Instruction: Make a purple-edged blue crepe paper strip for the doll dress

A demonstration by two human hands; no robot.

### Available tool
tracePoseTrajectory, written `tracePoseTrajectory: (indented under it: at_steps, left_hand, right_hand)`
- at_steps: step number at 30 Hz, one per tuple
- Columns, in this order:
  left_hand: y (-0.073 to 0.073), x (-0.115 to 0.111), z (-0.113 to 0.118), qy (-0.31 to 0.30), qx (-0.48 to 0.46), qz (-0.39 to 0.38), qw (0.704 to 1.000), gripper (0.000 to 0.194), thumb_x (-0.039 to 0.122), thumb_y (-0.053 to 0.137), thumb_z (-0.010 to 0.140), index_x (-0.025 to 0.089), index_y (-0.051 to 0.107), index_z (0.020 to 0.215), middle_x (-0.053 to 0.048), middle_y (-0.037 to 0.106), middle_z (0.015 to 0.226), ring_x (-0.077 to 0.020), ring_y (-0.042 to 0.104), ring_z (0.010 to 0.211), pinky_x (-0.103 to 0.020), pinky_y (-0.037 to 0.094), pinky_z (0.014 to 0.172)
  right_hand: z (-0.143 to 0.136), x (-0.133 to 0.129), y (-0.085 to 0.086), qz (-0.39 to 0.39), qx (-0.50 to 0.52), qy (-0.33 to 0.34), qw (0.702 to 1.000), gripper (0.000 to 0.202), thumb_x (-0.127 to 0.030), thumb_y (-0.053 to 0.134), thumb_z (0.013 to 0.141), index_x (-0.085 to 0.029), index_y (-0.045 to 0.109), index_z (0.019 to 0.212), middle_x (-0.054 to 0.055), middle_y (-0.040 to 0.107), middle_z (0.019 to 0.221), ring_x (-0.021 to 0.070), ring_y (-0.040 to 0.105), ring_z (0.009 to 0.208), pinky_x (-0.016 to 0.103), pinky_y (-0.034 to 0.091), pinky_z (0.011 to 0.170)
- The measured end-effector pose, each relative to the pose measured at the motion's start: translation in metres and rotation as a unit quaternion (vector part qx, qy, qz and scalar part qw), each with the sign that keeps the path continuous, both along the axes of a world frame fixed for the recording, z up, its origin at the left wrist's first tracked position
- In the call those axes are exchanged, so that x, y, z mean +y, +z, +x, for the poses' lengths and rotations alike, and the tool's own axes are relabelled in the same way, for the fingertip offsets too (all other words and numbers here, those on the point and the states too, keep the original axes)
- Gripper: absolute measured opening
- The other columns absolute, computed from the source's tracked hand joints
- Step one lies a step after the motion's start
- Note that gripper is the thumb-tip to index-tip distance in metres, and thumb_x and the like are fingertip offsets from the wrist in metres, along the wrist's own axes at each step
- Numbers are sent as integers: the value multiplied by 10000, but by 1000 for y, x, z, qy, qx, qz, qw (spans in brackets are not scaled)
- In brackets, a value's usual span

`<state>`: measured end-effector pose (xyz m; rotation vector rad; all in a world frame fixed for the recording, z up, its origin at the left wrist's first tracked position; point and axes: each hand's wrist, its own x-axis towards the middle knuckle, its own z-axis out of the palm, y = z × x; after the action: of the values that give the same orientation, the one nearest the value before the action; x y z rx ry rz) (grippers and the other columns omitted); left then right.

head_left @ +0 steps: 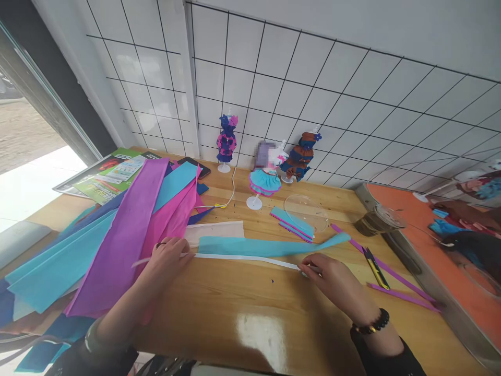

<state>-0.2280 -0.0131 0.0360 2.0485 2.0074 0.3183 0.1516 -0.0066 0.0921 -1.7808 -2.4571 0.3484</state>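
Note:
A narrow white strip point(246, 258) stretches between my two hands along the lower edge of a long turquoise strip point(250, 245) on the table. My left hand point(170, 253) is closed on the white strip, whose loose end pokes out to the left past the wrist. With its fingers pinched, my right hand point(323, 271) grips the white strip's other end. The turquoise strip's right end twists up just beyond my right hand. Behind my left hand lies a pale sheet point(219, 230). Purple, pink and blue sheets point(129, 230) are heaped to the left.
Three small dress stands line the wall, one with a turquoise skirt point(265, 181). A folded turquoise piece point(291, 223) lies near a clear round lid point(307, 211). To the right are a yellow-black cutter point(376, 269), purple strips point(405, 297) and a lidded cup point(378, 222).

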Motion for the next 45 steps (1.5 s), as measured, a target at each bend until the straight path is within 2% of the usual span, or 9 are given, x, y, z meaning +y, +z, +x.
tracePoseTrajectory:
  at_steps: [4,11,14,19,23,31,36,42,45]
  left_hand:
    - [2,0,17,-23,15,64,998,157,288,451,829,175,556,800,-57,594,843,-234,521,861,-358,375,752]
    - [10,17,82,-208,-8,101,973,174,200,437,850,166,575,950,-73,577,898,-221,497,891,-349,391,769]
    - [8,28,104,-313,13,92,945,226,113,368,849,166,588,854,-72,575,837,-204,498,841,-339,388,759]
    - [-3,46,129,-375,-1,89,923,256,50,364,817,171,583,870,-53,577,854,-179,503,839,-301,387,749]
    - [-7,59,145,-390,4,95,916,254,82,380,831,177,594,929,-56,569,869,-176,511,840,-298,384,748]
    - [-4,70,157,-366,-29,67,928,248,149,386,863,168,599,989,-62,577,907,-165,525,891,-281,401,776]
    - [10,48,160,-309,-101,105,940,229,187,388,870,170,569,1009,-55,584,949,-165,514,911,-298,401,811]
    - [32,2,186,-413,-87,161,892,297,153,419,837,175,495,1123,-70,558,1054,-195,473,953,-345,378,845]
    - [30,-7,197,-384,-80,180,902,308,169,367,868,137,464,1158,-87,584,1010,-202,490,894,-354,401,786]
  right_hand:
    - [2,1,-4,50,-30,0,998,283,-367,387,860,-211,602,761,35,646,775,154,600,659,264,405,579]
    - [-2,-4,-7,68,-79,11,994,317,-391,357,875,-211,601,783,43,642,783,161,605,634,266,393,542]
    - [-4,-10,-8,63,-81,19,995,321,-386,347,882,-213,606,804,44,639,771,163,608,641,266,398,544]
    - [-10,-23,-3,57,-74,22,995,293,-353,349,893,-214,600,837,41,628,787,165,612,680,271,415,573]
    - [-15,-35,-1,64,-52,35,996,278,-332,353,899,-210,599,851,39,612,760,149,606,665,251,416,567]
    - [-9,-54,-17,114,-1,54,992,242,-254,360,901,-207,585,977,39,599,783,143,589,687,250,438,605]
    - [-4,-58,-17,158,38,27,986,228,-246,374,896,-194,576,988,47,608,794,145,576,701,261,439,628]
    - [-15,-56,-13,202,83,15,976,196,-231,382,891,-183,571,889,50,613,758,147,568,683,268,415,606]
    - [-25,-57,-6,208,117,21,971,185,-236,393,886,-180,566,859,49,619,746,147,565,672,268,414,600]
